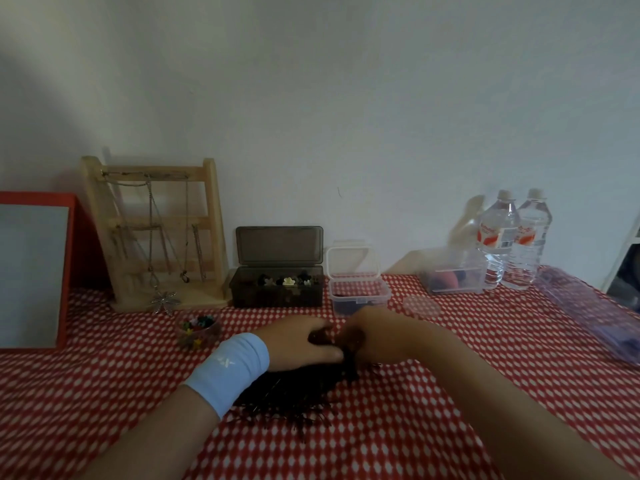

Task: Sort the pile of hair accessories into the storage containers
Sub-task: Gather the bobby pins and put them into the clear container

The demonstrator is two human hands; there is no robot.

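Note:
A dark pile of hair pins and clips lies on the red patterned tablecloth in the middle. My left hand, with a light blue wristband, and my right hand meet at the pile's far end, both gripping a dark clump of hair accessories. Behind them stand a dark open box holding small flower clips, a clear open tub with dark items, and a clear container with red and dark pieces. A small round tub of colourful mini clips sits to the left.
A wooden jewellery stand with necklaces and a red-framed mirror stand at the back left. Two water bottles stand at the back right, a purple plastic lid or tray lies at the right edge, and a round clear lid lies nearby.

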